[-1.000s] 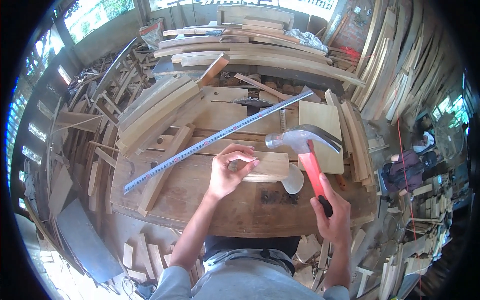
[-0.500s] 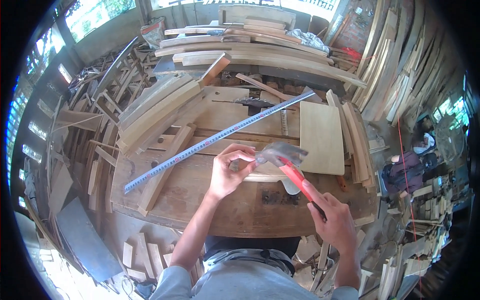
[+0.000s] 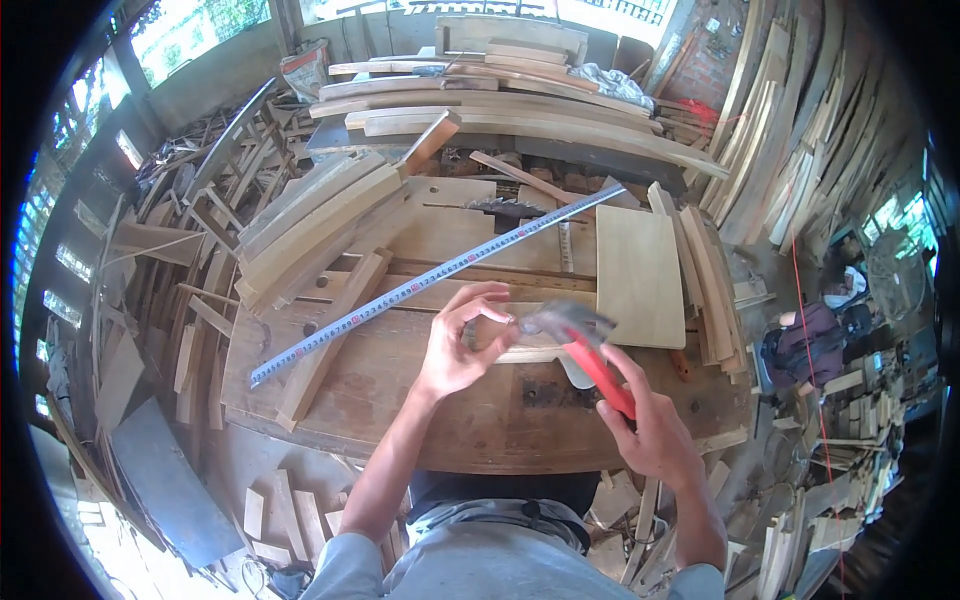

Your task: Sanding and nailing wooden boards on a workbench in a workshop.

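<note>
R. hand [image 3: 655, 430] (near rt.): fingers clamped on hammer [image 3: 597, 375], head blurred, above wood block [image 3: 535, 353], ctr. of bench [image 3: 480, 435]. L. hand [image 3: 458, 345], to lt.: thumb & forefinger tips close; pinching anything, can't tell. Beyond: ruler [image 3: 437, 273]; far: saw blade [image 3: 514, 207].

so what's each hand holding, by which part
Right hand: claw hammer, by the lower part of its handle. Left hand: curled; can't tell whether it pinches anything.

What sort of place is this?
Most likely a woodworking shop: a toothed saw blade shows at the far part of the wooden worktable, long boards lie stacked beyond it, and the right hand holds a red-handled claw hammer.
</note>
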### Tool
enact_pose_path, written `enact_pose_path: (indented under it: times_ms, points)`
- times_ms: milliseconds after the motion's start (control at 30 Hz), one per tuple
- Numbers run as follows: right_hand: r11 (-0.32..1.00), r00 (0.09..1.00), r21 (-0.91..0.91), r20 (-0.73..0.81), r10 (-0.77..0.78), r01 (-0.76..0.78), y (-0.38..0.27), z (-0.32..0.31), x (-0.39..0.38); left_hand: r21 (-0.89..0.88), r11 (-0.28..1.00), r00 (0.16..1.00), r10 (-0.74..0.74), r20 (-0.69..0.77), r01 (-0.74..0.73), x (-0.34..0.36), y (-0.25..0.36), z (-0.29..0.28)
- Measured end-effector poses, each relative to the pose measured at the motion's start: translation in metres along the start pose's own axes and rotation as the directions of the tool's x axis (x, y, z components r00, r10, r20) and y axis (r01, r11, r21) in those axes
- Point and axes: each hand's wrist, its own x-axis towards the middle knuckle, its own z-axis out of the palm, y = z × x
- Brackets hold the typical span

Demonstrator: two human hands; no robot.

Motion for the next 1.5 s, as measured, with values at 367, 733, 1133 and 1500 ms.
enact_pose_path:
  times_ms: [367, 733, 1133, 1500]
  points:
    - [0.959, 0.968, -0.131, 0.036, -0.25, 0.253, -0.007, -0.003, 0.006, 0.047, 0.999, 0.996, -0.011, 0.088, 0.007, -0.001, -0.007, -0.006]
    - [0.91, 0.906, -0.191, -0.146, -0.398, 0.369, -0.019, -0.009, 0.008, 0.054, 0.96, 0.951, -0.279, 0.137, 0.274, -0.006, -0.021, -0.002]
    - [0.95, 0.933, -0.058, -0.179, -0.311, 0.306, -0.029, -0.01, 0.003, 0.119, 0.964, 0.96, -0.252, 0.12, 0.238, -0.001, -0.011, -0.002]
    - [0.96, 0.947, -0.001, -0.162, -0.276, 0.28, -0.025, -0.005, 0.009, 0.056, 0.971, 0.962, -0.239, 0.133, 0.234, -0.003, -0.017, -0.002]
